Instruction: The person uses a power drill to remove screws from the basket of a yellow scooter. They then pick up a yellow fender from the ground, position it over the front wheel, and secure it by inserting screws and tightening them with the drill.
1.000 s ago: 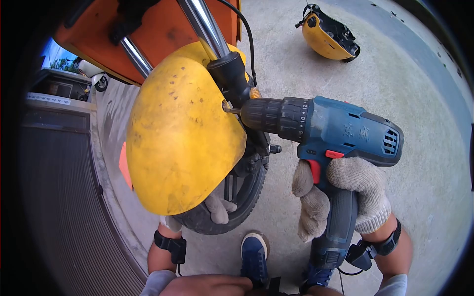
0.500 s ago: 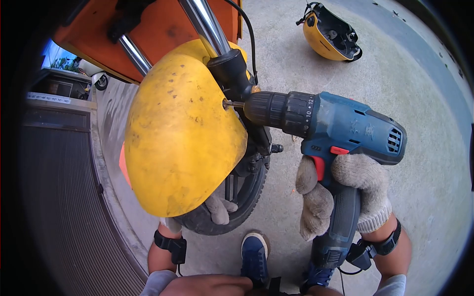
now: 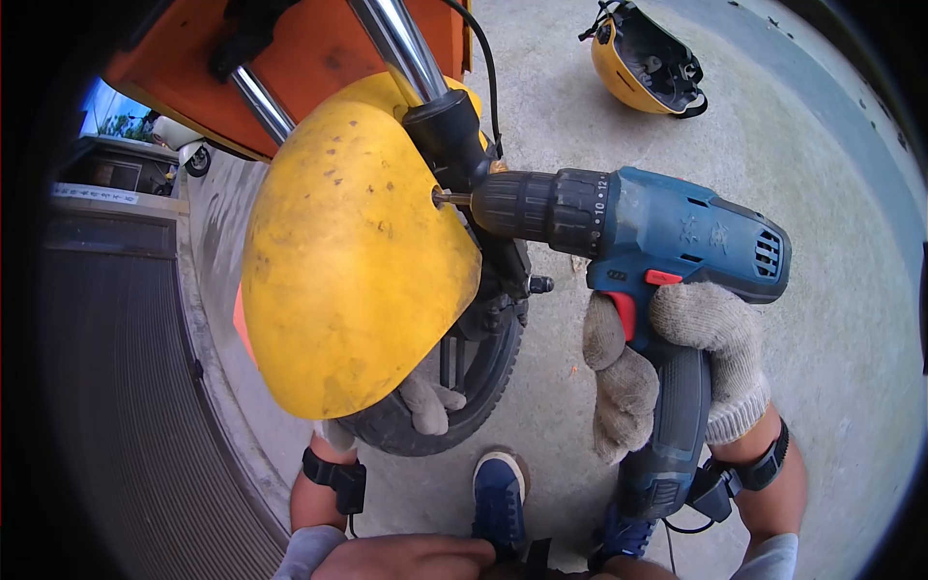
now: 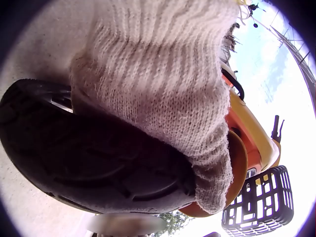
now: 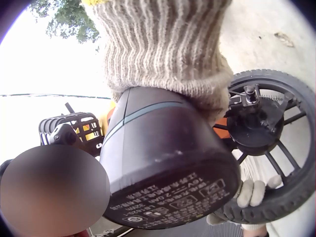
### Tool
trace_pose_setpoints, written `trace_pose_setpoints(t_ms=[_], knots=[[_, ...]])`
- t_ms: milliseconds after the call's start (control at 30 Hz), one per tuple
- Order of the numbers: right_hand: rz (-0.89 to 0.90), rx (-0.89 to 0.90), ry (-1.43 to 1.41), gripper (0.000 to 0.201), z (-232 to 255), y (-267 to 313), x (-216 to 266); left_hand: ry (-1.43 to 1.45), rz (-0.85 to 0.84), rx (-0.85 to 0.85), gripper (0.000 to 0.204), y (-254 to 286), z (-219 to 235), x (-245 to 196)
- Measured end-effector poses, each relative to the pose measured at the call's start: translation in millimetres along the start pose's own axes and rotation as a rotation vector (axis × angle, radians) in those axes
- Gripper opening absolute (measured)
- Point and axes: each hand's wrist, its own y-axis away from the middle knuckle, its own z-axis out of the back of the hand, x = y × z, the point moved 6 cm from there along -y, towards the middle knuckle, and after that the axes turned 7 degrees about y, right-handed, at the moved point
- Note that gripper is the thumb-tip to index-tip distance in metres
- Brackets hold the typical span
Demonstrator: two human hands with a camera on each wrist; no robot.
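My right hand [image 3: 715, 324], in a knit glove, grips the handle of a blue and black cordless drill [image 3: 677, 227]. A gloved index finger rests at the red trigger [image 3: 620, 314]. The drill lies nearly level in the head view, its bit [image 3: 454, 197] meeting the screw hole at the edge of a yellow front fender [image 3: 358, 261]. Beneath the fender, my gloved left hand [image 3: 425, 404] holds the black tire [image 3: 498, 382], its fingers wrapped over the tread and round to the spokes in the right wrist view. Part of that hand is hidden by the fender in the head view.
A chrome fork tube [image 3: 394, 43] rises beside the fender, before an orange body panel [image 3: 338, 68]. A yellow shell with a black inside [image 3: 638, 68] lies on the concrete at the back right. A ribbed dark shutter [image 3: 116, 387] stands at left. A black basket [image 4: 261, 202] shows behind.
The drill has shifted slightly, first to the right and then a little upward, with its bit staying at the hole. The left hand keeps its hold on the tire.
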Motion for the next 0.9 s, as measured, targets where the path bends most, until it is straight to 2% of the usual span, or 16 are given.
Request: trace_pose_setpoints(t_ms=[33, 100, 167, 233, 267, 433, 500, 533, 567, 633, 667, 733, 767, 800, 833, 900], knots=[[-0.001, 0.001, -0.001, 0.035, -0.3, 0.2, 0.1, -0.008, 0.001, 0.060, 0.058, -2.3, -5.2, -0.8], [0.011, -0.212, 0.026, 0.036, 12.2, 2.7, 1.7, -0.005, 0.006, 0.074, 0.057, -3.8, -7.6, -3.3], [-0.003, -0.152, -0.002, 0.035, 5.6, 1.3, 3.7, -0.002, 0.012, 0.088, 0.057, 1.0, 0.1, 0.3], [-0.017, -0.092, -0.031, 0.035, -0.2, 0.6, 5.8, -0.058, -0.075, -0.100, 0.059, 12.5, 31.8, 3.6], [-0.035, -0.111, -0.037, 0.033, 0.2, 1.3, 6.1, -0.058, -0.073, -0.101, 0.059, 13.4, 34.5, 5.2], [-0.058, -0.226, -0.117, 0.026, 13.7, 3.0, 2.7, -0.049, -0.078, 0.144, 0.070, 7.9, 19.5, 6.1], [0.096, -0.165, 0.418, 0.033, 2.4, 1.3, 18.2, -0.047, -0.077, 0.243, 0.077, 3.6, 12.9, 5.4], [0.048, -0.242, 0.566, 0.034, -2.8, 7.0, 20.8, -0.047, -0.079, 0.291, 0.081, 1.2, 10.8, 4.6], [0.131, -0.183, 0.586, 0.034, -6.6, 4.2, 22.1, -0.052, -0.077, 0.286, 0.081, -4.7, 24.2, 3.2], [-0.036, -0.017, 0.272, 0.036, 4.8, -3.6, 13.7, -0.271, -0.125, 0.799, 0.083, -2.5, 32.1, 6.8], [0.006, -0.049, 0.307, 0.040, 14.3, -6.8, 14.7, -0.274, -0.124, 0.822, 0.083, 0.6, 22.6, 9.0], [0.068, -0.041, 0.428, 0.044, 11.9, -1.0, 26.1, -0.200, 0.025, 0.237, 0.085, 5.0, 31.9, 12.0], [0.092, -0.023, 0.538, 0.049, 11.8, 1.2, 27.1, -0.209, 0.036, 0.244, 0.085, 7.5, 27.5, 9.7], [0.080, -0.013, 0.420, 0.058, 21.7, 6.3, 25.5, -0.149, 0.006, 0.214, 0.084, 8.0, 24.8, 8.0], [0.149, -0.056, 0.399, 0.063, 27.8, 9.8, 29.0, -0.085, -0.031, 0.179, 0.084, 7.3, 22.1, 7.9], [0.203, 0.003, 0.372, 0.058, 31.4, 10.7, 39.5, 0.012, -0.088, 0.210, 0.083, 2.5, 16.8, 5.8]])
